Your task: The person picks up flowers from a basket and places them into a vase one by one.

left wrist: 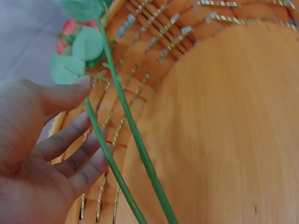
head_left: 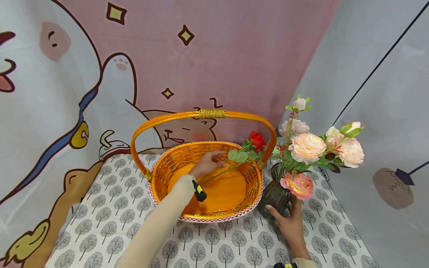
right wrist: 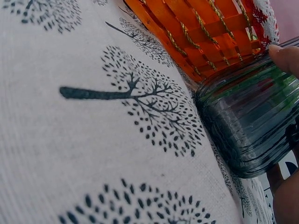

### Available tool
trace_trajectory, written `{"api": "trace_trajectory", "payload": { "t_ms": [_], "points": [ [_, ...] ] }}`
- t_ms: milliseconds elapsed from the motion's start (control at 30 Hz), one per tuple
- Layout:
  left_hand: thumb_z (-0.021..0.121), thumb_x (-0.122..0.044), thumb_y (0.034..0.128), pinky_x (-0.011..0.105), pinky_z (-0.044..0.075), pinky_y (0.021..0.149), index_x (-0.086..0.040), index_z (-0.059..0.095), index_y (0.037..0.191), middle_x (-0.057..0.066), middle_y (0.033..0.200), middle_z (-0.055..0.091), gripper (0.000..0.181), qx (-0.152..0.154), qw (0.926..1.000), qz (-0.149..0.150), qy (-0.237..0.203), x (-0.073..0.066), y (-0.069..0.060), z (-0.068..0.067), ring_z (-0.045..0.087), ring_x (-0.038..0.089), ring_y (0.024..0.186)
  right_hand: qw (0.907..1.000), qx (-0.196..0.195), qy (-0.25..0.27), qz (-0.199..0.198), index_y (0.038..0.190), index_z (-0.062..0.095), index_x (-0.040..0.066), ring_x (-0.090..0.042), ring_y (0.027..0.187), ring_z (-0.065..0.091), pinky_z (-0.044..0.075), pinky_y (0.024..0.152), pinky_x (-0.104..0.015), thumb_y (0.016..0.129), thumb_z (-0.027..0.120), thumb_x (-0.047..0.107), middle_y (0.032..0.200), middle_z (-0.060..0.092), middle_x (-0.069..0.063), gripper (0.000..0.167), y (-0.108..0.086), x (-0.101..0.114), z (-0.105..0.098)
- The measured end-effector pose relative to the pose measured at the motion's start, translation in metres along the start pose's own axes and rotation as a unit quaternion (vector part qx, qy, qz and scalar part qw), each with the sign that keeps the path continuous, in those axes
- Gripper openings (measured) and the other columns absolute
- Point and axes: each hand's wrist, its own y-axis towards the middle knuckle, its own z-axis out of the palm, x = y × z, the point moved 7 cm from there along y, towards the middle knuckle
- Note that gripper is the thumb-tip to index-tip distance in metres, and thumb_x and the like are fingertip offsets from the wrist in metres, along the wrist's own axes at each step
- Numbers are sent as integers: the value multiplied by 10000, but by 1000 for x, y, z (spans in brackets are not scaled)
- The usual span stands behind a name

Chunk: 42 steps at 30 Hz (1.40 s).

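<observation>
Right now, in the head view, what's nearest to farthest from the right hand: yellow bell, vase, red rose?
From the right hand:
1. Vase: in its grip.
2. Red rose: by the basket's far right side.
3. Yellow bell: printed on the backdrop, far left.

The table (head_left: 197, 238) is white with dark grey trees. Toward the back edge, the basket (head_left: 218, 197) is orange and gold, its rim (head_left: 214, 220) red-and-white. By the right edge, the vase (head_left: 275, 199) is dark, its flowers (head_left: 307, 148) peach, pink and white. The rose (head_left: 256, 141) is red, stems (left wrist: 150, 170) green.
</observation>
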Motion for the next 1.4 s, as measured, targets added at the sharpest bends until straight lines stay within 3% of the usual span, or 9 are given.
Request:
{"api": "trace_trajectory", "payload": {
  "t_ms": [300,433,600,733,1033,1133,1267,1400],
  "points": [
    [573,80,984,540,571,915,-44,688,1322,247,1190,676,378,39,9993,-251,280,8,0,-4,660,432,1120,10000,20,-42,71,1631,158,402,-443,1562,184,174,1182,-753,792,871,35,1693,203,-146,1160,0,0,1],
    [570,88,973,411,577,754,-39,699,1307,260,1151,691,380,127,9987,-261,414,8,0,-3,676,419,1083,10000,20,-43,84,1635,156,386,-442,1558,197,183,1180,-751,793,872,36,1689,214,-145,1159,0,2,0],
    [577,121,943,269,467,627,-9,697,1295,242,1110,690,394,121,9989,-287,346,7,-1,-4,667,435,1063,10000,35,-27,79,1635,159,379,-441,1554,209,188,1179,-750,798,872,43,1684,228,-140,1150,-1,4,1],
    [569,139,929,290,491,671,-14,717,1248,254,1103,677,383,34,9996,-231,154,5,-3,-6,646,474,1068,9999,-7,-59,115,1630,169,389,-443,1553,210,187,1181,-747,799,875,55,1682,234,-144,1141,-1,3,0],
    [638,56,963,377,573,774,-86,750,1207,132,1015,692,304,-245,9992,45,317,-8,-9,-14,655,449,1026,9999,-10,-41,153,1622,174,416,-449,1542,228,195,1178,-748,796,873,46,1679,245,-152,1144,0,-1,0],
    [637,55,960,412,596,829,-102,755,1194,144,1034,701,305,-289,9992,130,244,-13,-13,-18,676,394,987,9998,-7,-31,171,1618,171,431,-445,1545,224,194,1178,-748,794,876,48,1682,237,-145,1151,1,-2,0],
    [627,62,950,440,601,870,-73,737,1228,152,1052,707,329,-320,9992,175,183,-16,-18,-23,685,224,904,9999,-5,-17,145,1619,169,432,-440,1547,221,194,1179,-747,790,879,46,1684,233,-139,1157,1,-2,0],
    [641,43,944,483,593,882,-78,736,1235,128,1035,706,329,-328,9993,55,198,-15,-25,-27,683,223,908,9999,-6,-39,134,1618,170,434,-436,1540,238,205,1177,-743,792,879,47,1677,251,-136,1156,2,-1,0]
  ]
}}
